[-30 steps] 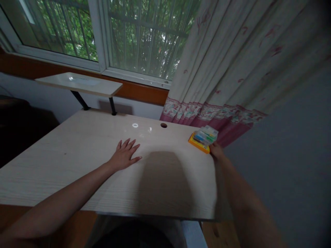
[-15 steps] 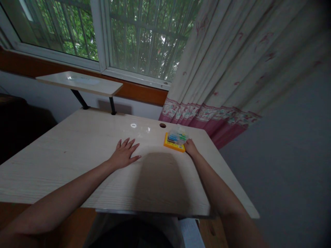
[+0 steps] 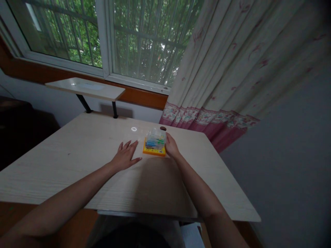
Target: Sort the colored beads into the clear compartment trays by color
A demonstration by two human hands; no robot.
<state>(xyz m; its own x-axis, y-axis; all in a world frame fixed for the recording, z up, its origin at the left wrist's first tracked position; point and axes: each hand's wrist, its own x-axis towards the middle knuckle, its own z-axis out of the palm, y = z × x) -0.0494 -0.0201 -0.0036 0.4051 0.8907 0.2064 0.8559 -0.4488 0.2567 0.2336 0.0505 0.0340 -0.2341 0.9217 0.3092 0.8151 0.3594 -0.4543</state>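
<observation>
On the desk [image 3: 98, 162], slightly right of the middle, lies a flat yellow box [image 3: 153, 152]. Resting on it is a clear plastic case [image 3: 156, 134] with blue and green contents too small to name. My right hand [image 3: 171, 146] grips this stack at its right side; part of the fingers is hidden behind it. My left hand [image 3: 125, 157] rests palm down on the desktop just left of the box, apart from it, with fingers spread and nothing held.
A small raised shelf [image 3: 88, 88] on black legs stands at the desk's back left. A round cable hole [image 3: 163, 128] lies behind the case. Beyond the desk are a barred window [image 3: 147, 41] and a floral curtain [image 3: 222, 86]. A wall runs along the right.
My right hand has brought the yellow box and the clear case leftward, closer to my left hand. My left hand stays almost in place. The view has shifted slightly.
</observation>
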